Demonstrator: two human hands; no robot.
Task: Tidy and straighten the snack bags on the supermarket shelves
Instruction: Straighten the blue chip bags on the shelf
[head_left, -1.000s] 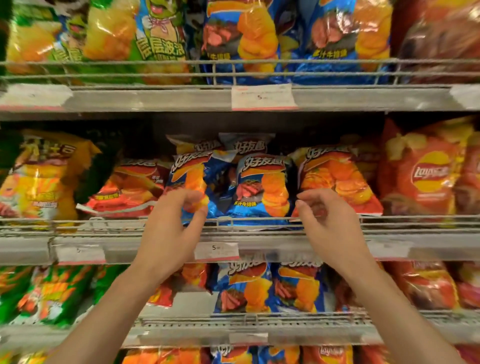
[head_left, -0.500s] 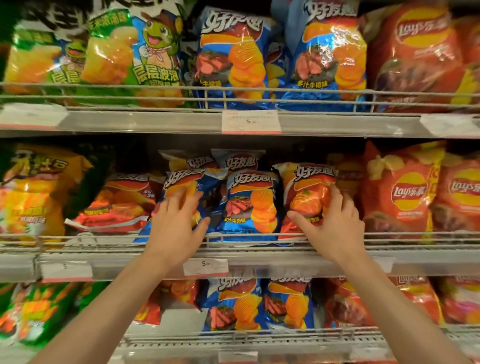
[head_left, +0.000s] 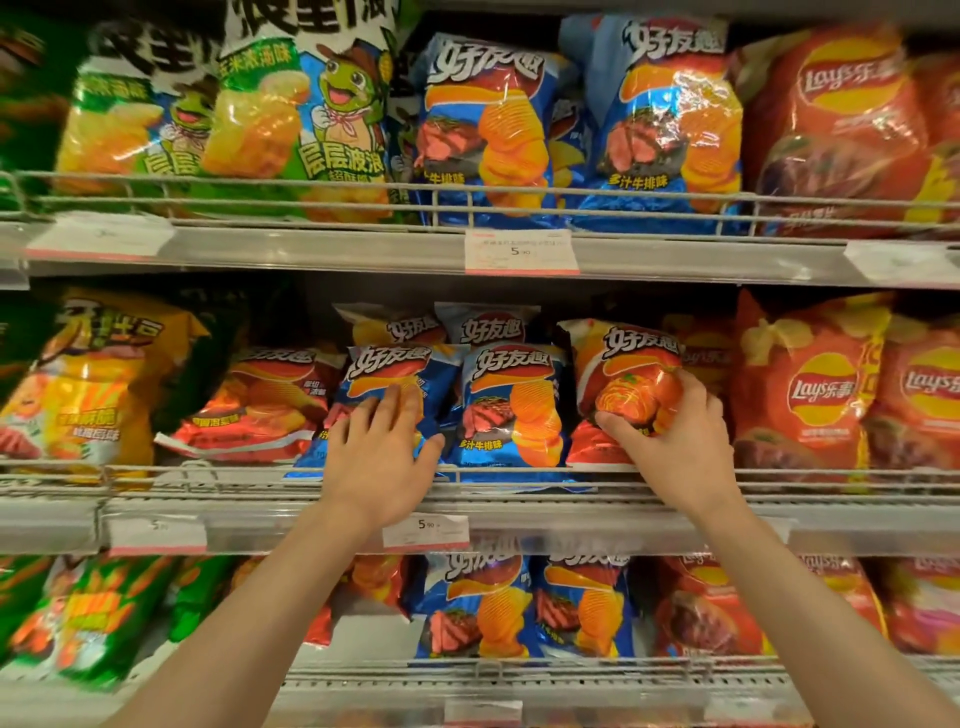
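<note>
Forearms reach up from the bottom of the view toward the middle shelf of a supermarket snack display. Left hand lies flat with straight, spread fingers pressing the front of a blue chip bag, which stands behind the wire rail. Right hand curls around the lower part of an orange-red chip bag, thumb across its front and fingers wrapped round its right side; the bag stands upright, just behind the rail. Between the two held bags stands a second blue bag, touching both. A white price tag sits on the shelf edge below the left hand. To the left, a red bag lies tilted back, beside a yellow bag. To the right stand red Lay's bags. Further up, the upper shelf holds green cartoon bags, larger blue bags and more Lay's.
</note>
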